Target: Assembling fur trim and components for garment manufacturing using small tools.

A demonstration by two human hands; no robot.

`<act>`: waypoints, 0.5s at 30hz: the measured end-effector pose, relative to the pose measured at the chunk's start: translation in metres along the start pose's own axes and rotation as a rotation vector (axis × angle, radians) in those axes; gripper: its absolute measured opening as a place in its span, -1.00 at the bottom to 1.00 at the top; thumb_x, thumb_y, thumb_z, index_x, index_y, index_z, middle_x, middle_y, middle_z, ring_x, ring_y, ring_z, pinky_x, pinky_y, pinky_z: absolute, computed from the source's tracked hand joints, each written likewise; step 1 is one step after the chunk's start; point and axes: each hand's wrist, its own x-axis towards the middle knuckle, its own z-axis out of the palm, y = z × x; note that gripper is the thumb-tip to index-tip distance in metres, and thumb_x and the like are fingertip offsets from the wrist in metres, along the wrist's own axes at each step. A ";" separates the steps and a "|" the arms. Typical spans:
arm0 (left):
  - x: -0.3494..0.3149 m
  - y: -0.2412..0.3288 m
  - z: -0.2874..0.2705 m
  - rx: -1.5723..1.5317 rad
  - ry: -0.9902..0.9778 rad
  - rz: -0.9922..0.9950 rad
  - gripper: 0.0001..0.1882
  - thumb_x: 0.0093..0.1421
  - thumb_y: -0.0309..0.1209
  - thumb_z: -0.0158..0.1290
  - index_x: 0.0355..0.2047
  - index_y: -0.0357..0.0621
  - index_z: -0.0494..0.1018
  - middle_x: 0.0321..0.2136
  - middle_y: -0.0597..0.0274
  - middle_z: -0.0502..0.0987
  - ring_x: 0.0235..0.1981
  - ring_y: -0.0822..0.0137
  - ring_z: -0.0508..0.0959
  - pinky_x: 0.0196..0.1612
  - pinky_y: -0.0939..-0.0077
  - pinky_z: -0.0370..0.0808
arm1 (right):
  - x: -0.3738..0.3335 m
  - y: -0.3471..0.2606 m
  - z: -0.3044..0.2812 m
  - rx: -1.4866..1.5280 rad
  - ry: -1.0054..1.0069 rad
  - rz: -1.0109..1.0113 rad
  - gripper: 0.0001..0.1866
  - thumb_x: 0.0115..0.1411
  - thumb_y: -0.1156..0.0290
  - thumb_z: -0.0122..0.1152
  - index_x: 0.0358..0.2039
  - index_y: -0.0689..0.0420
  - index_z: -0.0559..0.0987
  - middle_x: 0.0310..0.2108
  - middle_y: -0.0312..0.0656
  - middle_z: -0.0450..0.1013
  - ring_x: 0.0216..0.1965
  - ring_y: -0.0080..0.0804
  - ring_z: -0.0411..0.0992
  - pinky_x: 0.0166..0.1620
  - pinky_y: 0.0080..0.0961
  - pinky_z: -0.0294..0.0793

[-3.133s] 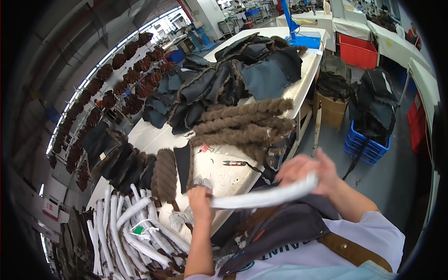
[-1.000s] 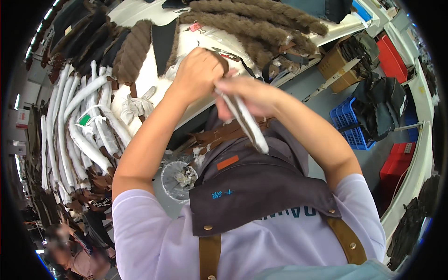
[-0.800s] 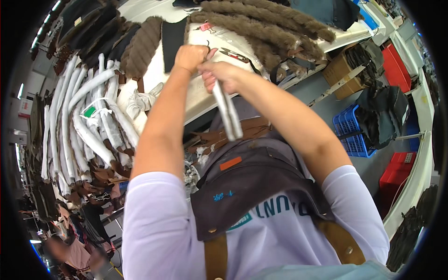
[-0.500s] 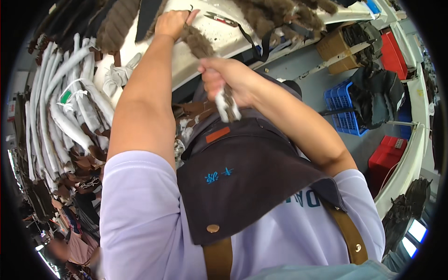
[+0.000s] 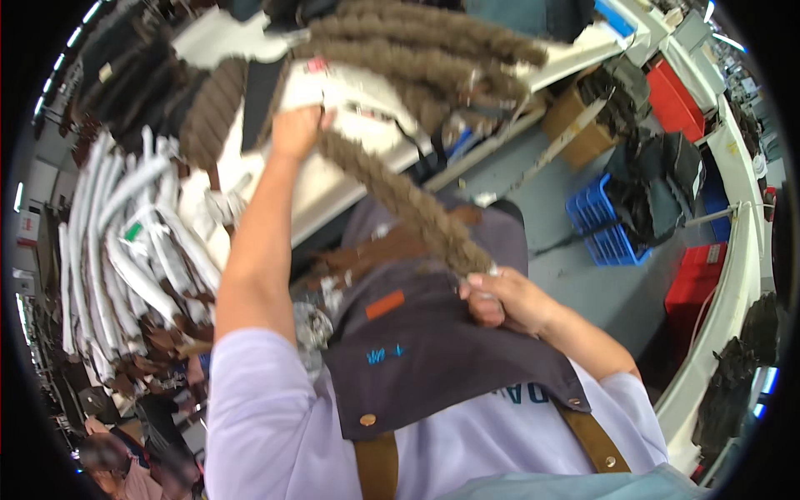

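A long brown fur strip (image 5: 408,204) stretches slantwise in front of my apron, from the table edge down to the right. My left hand (image 5: 300,132) is closed at its upper end over the white table (image 5: 333,83). At the lower end my right hand (image 5: 504,302) pinches the strip beside my apron (image 5: 442,333). A small dark-and-red hand tool (image 5: 367,111), blurred, lies on the table just right of my left hand. Several more brown fur strips (image 5: 433,50) lie farther back on the table.
White rolled strips (image 5: 108,258) hang in a bundle on the left, near dark fur pieces (image 5: 212,112). A black strap (image 5: 421,142) dangles over the table edge. To the right stand a blue basket (image 5: 596,221), a cardboard box (image 5: 575,129) and red bins (image 5: 693,279).
My right hand has moved down and right, and the strip now shows at full length between my hands. My left hand is lower in the picture as the view has shifted.
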 end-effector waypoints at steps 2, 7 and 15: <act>-0.013 0.014 -0.036 -0.287 -0.048 -0.165 -0.76 -0.04 -0.30 0.14 -0.52 -0.23 0.42 -0.57 -0.02 0.48 -0.46 -0.02 0.51 -0.39 0.24 0.41 | 0.003 -0.012 -0.004 -0.097 -0.002 -0.067 -0.70 0.26 0.22 -0.10 -0.26 0.23 0.40 -0.71 -0.42 0.12 -0.69 -0.66 0.05 -0.61 -0.69 0.06; -0.052 0.045 -0.127 -0.273 0.065 0.073 -0.42 -0.14 -0.57 0.08 -0.03 -0.22 0.25 -0.07 -0.02 0.31 0.01 0.02 0.30 0.01 0.20 0.23 | 0.023 -0.028 -0.003 -0.188 -0.118 -0.180 -0.58 0.25 0.17 -0.13 -0.09 0.28 0.37 -0.70 -0.39 0.16 -0.69 -0.64 0.11 -0.59 -0.69 0.13; -0.027 0.050 -0.105 -0.353 0.293 0.318 -0.86 -0.01 -0.38 0.09 -0.46 -0.12 0.39 -0.55 0.20 0.46 -0.44 0.12 0.50 -0.38 0.25 0.38 | 0.144 -0.067 0.062 -0.147 -0.281 -0.123 -0.75 0.13 0.47 -0.08 -0.19 0.31 0.39 -0.60 -0.27 0.35 -0.62 -0.57 0.31 -0.53 -0.65 0.34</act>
